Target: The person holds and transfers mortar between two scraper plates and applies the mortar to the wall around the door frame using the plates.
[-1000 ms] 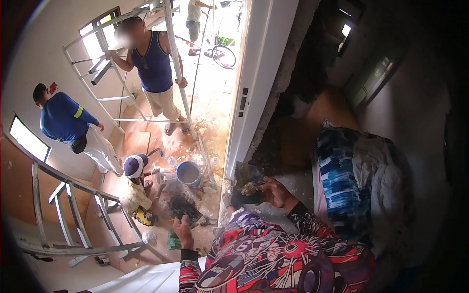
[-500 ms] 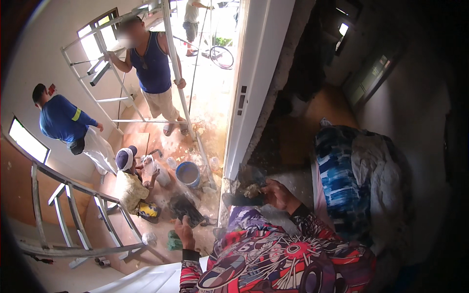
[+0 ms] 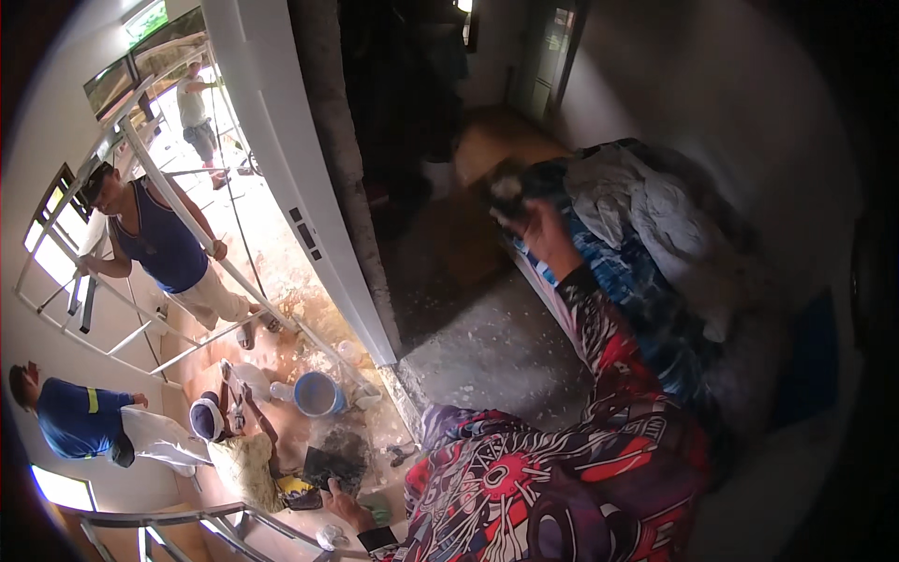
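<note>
Since the earlier frame, the right hand has swung up and away from the white door edge, closed around a blurred dark lump. It looks light and crumbly; a cupped grip suits it. Below that edge, the left hand grips a green sponge.
</note>
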